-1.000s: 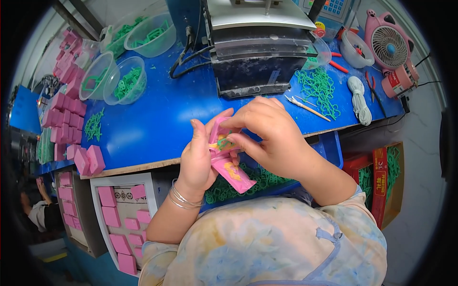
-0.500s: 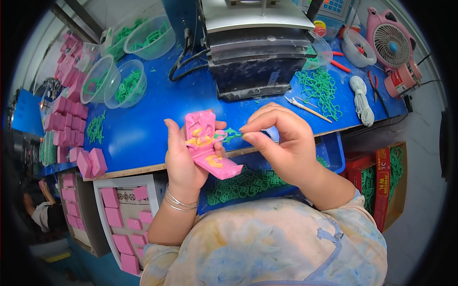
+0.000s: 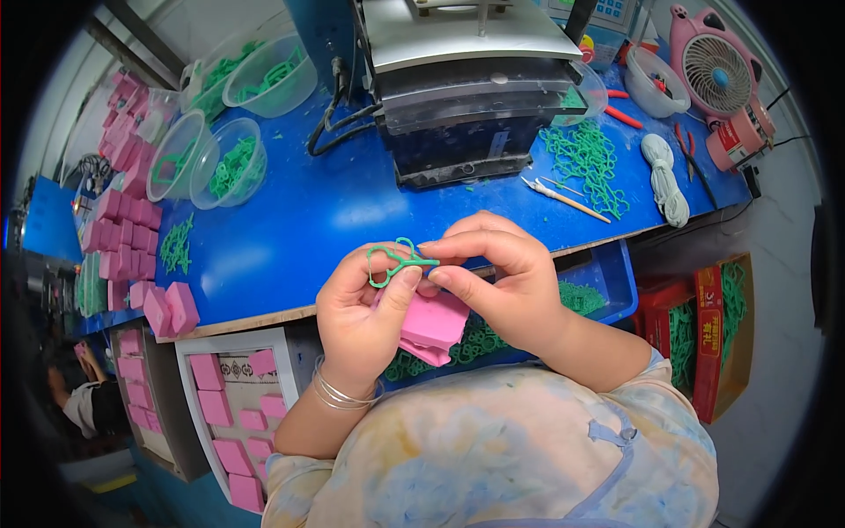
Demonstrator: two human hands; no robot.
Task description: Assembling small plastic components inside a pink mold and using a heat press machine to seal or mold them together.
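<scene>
My left hand (image 3: 356, 308) is closed round a pink rubber mold (image 3: 436, 321), which hangs below its fingers toward my right hand. The mold's two halves lie close together, with a ragged lower edge. Above it is a small green wax piece (image 3: 405, 262) with open loops at its left end and a straight stem. My left thumb presses near the loops. With its thumb and forefinger, my right hand (image 3: 506, 273) pinches the stem end of the wax piece. Fingers hide the mold's upper part.
A heavy metal machine (image 3: 480, 132) stands at the back of the blue table (image 3: 290, 238). Clear bowls (image 3: 233, 172) of green pieces and stacked pink molds (image 3: 123, 224) are at the left. A green heap (image 3: 585, 167), a wooden-handled tool (image 3: 572, 202) and a blue tray (image 3: 616, 273) are at the right.
The mold lay open with pink and yellow insides showing; now its halves are together and it sits lower. The green piece is clear of the mold's inside, between both hands, which are closer together.
</scene>
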